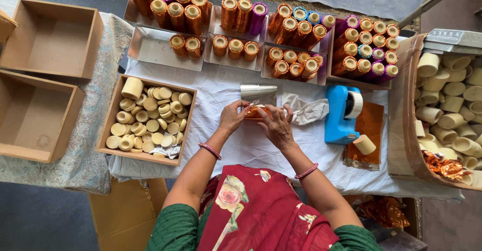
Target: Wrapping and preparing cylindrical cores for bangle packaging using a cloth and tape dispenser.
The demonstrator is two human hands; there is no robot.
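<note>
Right at the middle of the white-sheeted table [241,150], both hands are wrapped around one small orange foil-covered cylinder [255,113]. Left hand [232,118] pinches its left end with fingers curled tight, right hand [276,126] lies over the top and right side, so most of the piece is hidden and I can't tell how far the foil goes round. It sits just above the cloth, right in front of a silver foil cone-ish roll [258,92] and a crumpled silvery sheet [306,111].

Around it: a wooden tray of bare cream caps and rings [150,120] on the left, a blue tape dispenser [344,113] just to the right, with a stack of orange foil sheets [369,130] and one bare cream tube [364,144] lying on them. Metal trays [150,50] along the far edge hold finished orange and purple wrapped tubes [296,30], standing packed together. A big bin of unwrapped tubes [447,105] is at far right, two empty wooden boxes [45,80] far left.

What I'd worry about: that foil looks thin, so a hard squeeze or a fingernail could tear or crease it. Also, the bare tube on the foil stack lies on its side near the edge and could roll off if the sheets get tugged.
</note>
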